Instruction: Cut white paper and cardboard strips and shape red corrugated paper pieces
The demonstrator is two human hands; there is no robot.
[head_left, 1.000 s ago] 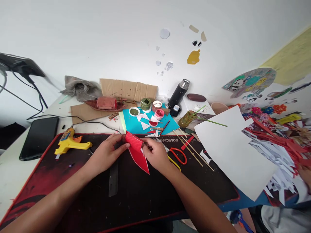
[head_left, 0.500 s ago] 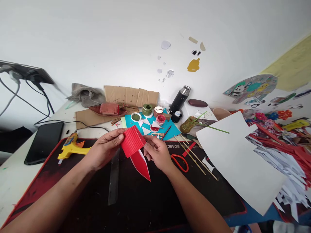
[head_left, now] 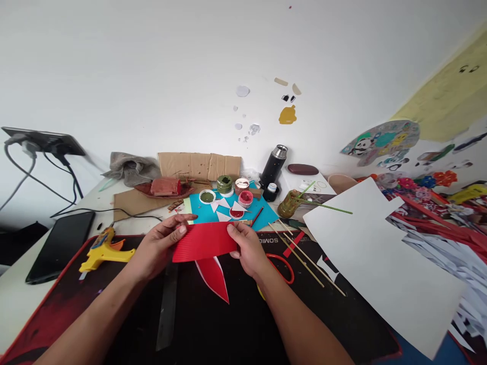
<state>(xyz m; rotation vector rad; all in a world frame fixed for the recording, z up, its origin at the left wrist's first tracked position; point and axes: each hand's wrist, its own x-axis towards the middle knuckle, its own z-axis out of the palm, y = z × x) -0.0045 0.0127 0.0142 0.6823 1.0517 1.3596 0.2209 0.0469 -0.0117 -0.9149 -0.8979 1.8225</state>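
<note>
Between my hands is a piece of red corrugated paper (head_left: 205, 241), ribbed at its left side and smoother toward the right. My left hand (head_left: 160, 244) pinches its left edge, thumb in front. The right end is gripped by my right hand (head_left: 249, 247) between thumb and fingers. Below the paper, a pointed red leaf-shaped piece (head_left: 214, 280) with a white edge lies on the black mat (head_left: 213, 334); its top is hidden behind the paper. A clear ruler (head_left: 166, 309) rests near my left wrist, and red-handled scissors (head_left: 283, 267) are beside my right wrist.
A yellow glue gun (head_left: 104, 253) and black phone (head_left: 63, 246) lie left. Paint pots (head_left: 224, 185) and white triangles stand on blue paper (head_left: 262, 208) behind. Wooden sticks (head_left: 304, 263) and a large white sheet (head_left: 376, 258) lie right. A black flask (head_left: 273, 167) leans at the wall.
The red corrugated paper has been opened out from a curled, narrower shape into a wider strip. My right hand now grips its far end. The view has shifted slightly.
</note>
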